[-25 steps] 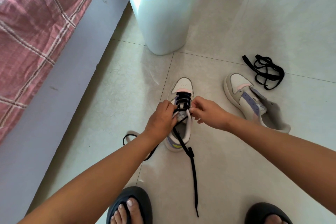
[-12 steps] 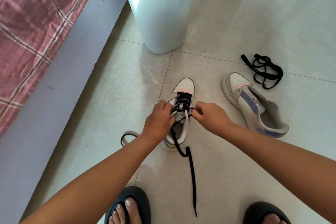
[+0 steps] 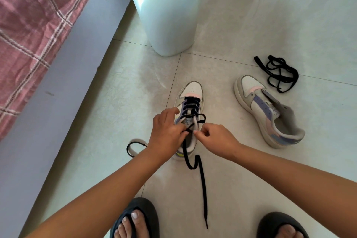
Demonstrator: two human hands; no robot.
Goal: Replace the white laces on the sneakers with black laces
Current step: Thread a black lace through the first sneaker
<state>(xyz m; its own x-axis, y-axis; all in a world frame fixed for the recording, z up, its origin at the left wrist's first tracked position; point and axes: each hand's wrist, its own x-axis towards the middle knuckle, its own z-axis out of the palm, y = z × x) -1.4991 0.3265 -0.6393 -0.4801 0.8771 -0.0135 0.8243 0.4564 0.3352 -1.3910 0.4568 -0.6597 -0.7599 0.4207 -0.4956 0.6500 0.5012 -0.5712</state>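
Apparently black lace (image 3: 193, 162) between both hands' fingertips.

The left hand (image 3: 167, 137) covers the sneaker's (image 3: 191, 102) left side and heel, and part of the black lace (image 3: 201, 177). Print on the tongue label is too small to read. The bin (image 3: 166, 15), bed (image 3: 34, 25) and both sandals (image 3: 143, 216) are cut off by the frame edges.

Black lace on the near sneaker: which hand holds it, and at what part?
Both hands pinch the black lace just above the tongue, near the top eyelets: left hand and right hand. Its free ends trail on the floor.
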